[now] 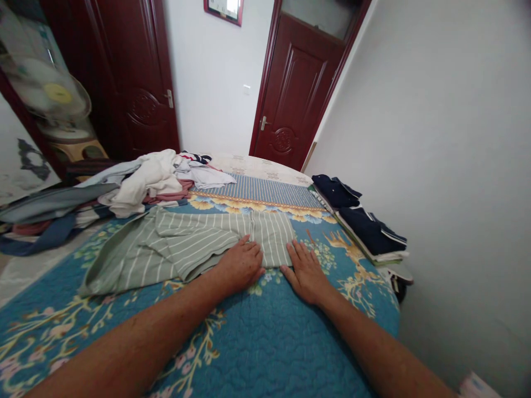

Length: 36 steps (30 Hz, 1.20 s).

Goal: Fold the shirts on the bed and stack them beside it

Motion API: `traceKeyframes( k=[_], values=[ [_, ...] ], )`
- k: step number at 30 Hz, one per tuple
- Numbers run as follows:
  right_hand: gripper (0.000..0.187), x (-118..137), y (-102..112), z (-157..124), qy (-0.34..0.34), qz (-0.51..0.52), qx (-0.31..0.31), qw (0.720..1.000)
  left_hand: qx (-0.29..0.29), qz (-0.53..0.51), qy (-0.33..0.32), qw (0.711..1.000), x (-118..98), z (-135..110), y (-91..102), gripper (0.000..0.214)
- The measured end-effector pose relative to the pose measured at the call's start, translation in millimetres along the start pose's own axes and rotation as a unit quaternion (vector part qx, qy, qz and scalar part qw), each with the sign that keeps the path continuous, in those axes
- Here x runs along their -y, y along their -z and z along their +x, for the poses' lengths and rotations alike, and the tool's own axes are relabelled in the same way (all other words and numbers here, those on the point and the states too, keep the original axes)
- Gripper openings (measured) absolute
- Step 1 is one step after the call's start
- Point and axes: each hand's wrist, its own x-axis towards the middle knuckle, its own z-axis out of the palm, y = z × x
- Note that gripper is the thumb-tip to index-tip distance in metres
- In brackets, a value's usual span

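A pale green garment with white stripes (pixel 194 232) lies across the bed, its right part folded into a neat flat panel and its left part loose and wrinkled. My left hand (pixel 241 264) rests on its near edge, beside the crease where the panel begins, fingers laid on the cloth. At the panel's right edge, my right hand (pixel 305 272) lies flat with fingers spread, the fingertips touching the fabric and the palm on the quilt. Neither hand is wrapped round anything.
A teal floral quilt (pixel 265 331) covers the bed. Loose clothes (pixel 145 179) are heaped at the back left. Folded dark navy shirts (pixel 369 226) are stacked at the right edge by the wall. A fan (pixel 58 94) and dark red doors (pixel 298 83) stand beyond.
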Motion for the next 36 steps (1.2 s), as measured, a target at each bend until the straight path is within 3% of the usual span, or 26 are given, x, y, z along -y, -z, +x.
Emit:
traceKeyframes(
  k=[7,12,15,18,20,24,28,31,33,36],
  values=[
    [0.072,-4,0,9,-0.021,0.018,0.009,1.0,-0.004,-0.004,0.004,1.0,1,0,-1.0,0.036],
    [0.068,-14,0,55,-0.03,0.033,-0.007,0.999,0.01,-0.005,0.006,1.0,2,2,1.3,0.036],
    [0.063,-19,2,89,-0.07,0.046,-0.059,0.995,0.006,-0.007,0.006,1.0,2,2,2.6,0.036],
    [0.058,-22,7,108,-0.142,0.098,-0.117,0.978,0.002,-0.005,0.002,1.0,3,1,2.3,0.036],
    [0.053,-25,9,108,-0.152,0.154,-0.125,0.968,0.006,-0.002,0.004,1.0,3,0,2.1,0.037],
    [0.048,-33,11,97,-0.152,0.276,-0.088,0.945,0.019,0.002,0.005,1.0,0,-1,4.5,0.039],
    [0.052,-39,3,101,-0.215,0.368,-0.04,0.903,0.023,0.013,0.001,1.0,-1,0,5.5,0.038],
    [0.046,-34,-1,111,-0.205,0.329,-0.029,0.921,0.014,0.024,0.001,1.0,-1,-1,4.0,0.038],
    [0.04,-30,0,115,-0.181,0.271,-0.062,0.944,0.005,0.026,0.0,1.0,0,-3,3.7,0.039],
    [0.041,-30,3,115,-0.158,0.229,-0.103,0.955,-0.019,0.031,-0.005,0.999,1,-6,5.6,0.04]
  ],
)
